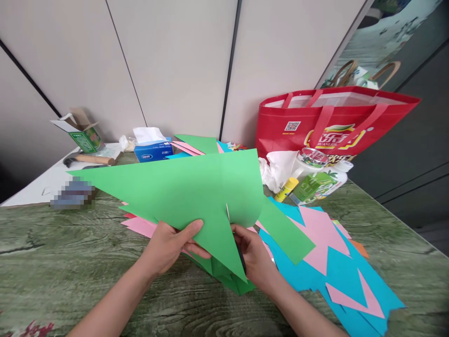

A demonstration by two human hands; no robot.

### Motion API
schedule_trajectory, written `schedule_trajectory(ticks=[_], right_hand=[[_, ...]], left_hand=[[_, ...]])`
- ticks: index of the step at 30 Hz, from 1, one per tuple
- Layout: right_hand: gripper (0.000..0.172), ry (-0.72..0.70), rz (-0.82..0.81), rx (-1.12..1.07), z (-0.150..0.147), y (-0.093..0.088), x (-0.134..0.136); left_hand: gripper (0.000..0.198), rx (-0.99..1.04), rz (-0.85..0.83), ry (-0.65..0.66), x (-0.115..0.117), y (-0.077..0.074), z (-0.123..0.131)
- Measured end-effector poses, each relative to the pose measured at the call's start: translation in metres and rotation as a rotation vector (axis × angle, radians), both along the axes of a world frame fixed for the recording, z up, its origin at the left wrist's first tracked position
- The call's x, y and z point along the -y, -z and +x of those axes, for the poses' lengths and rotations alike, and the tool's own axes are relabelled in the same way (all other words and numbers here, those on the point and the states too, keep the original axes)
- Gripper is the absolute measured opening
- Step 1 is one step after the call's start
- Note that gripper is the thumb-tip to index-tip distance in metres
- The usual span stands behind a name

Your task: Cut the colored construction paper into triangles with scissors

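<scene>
A large sheet of green paper (182, 187) is held up above the table, with a long point to the left and a curled right part. My left hand (171, 245) grips its lower edge, thumb on the front and fingers behind. In my right hand (254, 255) is a pair of scissors, mostly hidden; one blade (228, 213) shows in a slit in the green paper, and a dark handle lies against the palm. Below the sheet hang folded green paper pieces (228, 278). Pink paper (142, 226) sticks out at the left underneath.
Blue paper (345, 271) with pink scraps (319, 229) covers the right side. Behind stand a red bag (287, 121), a yellow glue stick (286, 189), white bottles, a tissue box (153, 150) and an opened green carton (86, 140). A wooden-handled tool (94, 159) lies at the left.
</scene>
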State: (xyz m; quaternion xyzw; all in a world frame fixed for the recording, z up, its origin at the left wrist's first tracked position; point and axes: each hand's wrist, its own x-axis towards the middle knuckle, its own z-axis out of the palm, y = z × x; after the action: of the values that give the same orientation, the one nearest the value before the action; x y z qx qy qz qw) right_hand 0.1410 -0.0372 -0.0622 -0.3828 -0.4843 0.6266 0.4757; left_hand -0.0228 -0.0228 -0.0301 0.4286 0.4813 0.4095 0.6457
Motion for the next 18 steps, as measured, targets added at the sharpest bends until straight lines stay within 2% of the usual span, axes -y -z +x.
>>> schedule_trajectory(ticks=[12,18], right_hand=[[0.029,0.001,-0.001,0.057,0.0035,0.0078,-0.0007],[0.023,0.04,-0.037,0.045,0.0023,0.0055,0.0001]], left_hand=[[0.033,0.015,0.018,0.005,0.0007,0.0013,-0.0022],[0.044,0.058,0.064,-0.048,-0.0009,-0.0007,-0.0034]])
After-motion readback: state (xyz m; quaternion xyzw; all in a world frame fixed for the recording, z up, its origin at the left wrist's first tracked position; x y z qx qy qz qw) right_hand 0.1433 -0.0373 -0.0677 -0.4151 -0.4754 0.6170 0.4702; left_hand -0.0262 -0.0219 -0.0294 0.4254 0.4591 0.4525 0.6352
